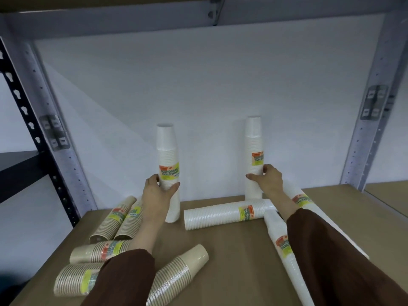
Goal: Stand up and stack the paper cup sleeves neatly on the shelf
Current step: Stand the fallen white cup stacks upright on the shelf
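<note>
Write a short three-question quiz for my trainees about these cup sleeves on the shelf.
1. True or false: the left hand grips the left white sleeve, which stands upright.
2. The right hand holds: A) a brown sleeve, B) the right white sleeve, C) nothing.
3. Fill in: the brown sleeves all ___ on the shelf board.
Key: 1 true; 2 B; 3 lie.

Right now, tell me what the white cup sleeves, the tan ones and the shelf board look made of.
White cup sleeves: matte white paper, stacked rims showing; probably wrapped in clear film carrying the printed label. Tan cup sleeves: matte, unbleached-looking paper with the same ribbed rims. Shelf board: smooth, dull brown panel, fibreboard or similar; cannot tell which.
</note>
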Motion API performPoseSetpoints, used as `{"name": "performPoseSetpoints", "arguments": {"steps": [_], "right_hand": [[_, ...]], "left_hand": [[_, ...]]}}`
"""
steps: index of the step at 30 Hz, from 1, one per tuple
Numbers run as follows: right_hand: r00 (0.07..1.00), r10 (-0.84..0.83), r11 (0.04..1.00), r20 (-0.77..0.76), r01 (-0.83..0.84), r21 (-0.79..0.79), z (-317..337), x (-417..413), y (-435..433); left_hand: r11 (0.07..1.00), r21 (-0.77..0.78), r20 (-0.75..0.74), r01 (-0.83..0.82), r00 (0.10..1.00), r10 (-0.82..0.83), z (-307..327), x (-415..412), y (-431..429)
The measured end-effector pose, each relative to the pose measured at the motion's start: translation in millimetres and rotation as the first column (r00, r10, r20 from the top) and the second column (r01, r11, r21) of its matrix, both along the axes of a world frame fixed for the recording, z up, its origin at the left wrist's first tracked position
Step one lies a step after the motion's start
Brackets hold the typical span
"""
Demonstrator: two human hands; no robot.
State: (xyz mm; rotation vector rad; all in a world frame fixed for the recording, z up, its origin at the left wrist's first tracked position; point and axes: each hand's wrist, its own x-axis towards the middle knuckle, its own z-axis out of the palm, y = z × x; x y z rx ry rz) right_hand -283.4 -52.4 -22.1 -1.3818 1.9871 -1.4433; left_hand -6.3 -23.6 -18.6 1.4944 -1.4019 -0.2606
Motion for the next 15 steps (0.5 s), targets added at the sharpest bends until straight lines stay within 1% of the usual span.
{"name": "performPoseSetpoints", "arguments": {"steps": [5, 11, 15], "right_hand": [[0.999, -0.039, 0.999, 0.016, 0.04, -0.027, -6.3, 4.4, 2.9], [0.998, -0.041, 0.999, 0.043, 0.04, 0.008, -11.1, 7.1, 3.7], [0.999, -0.035, 0.999, 0.036, 0.034, 0.034, -10.2, 7.6, 4.6]], "left_hand": [[0.999, 0.038, -0.002, -0.009, 1.0, 0.009, -11.1, 4.2, -5.0], [0.997, 0.077, -0.012, 0.024, 1.0, -0.023, -11.2, 7.6, -8.5], [0.994, 0.104, 0.024, 0.021, 0.999, -0.024, -10.9, 8.0, -6.0]]}}
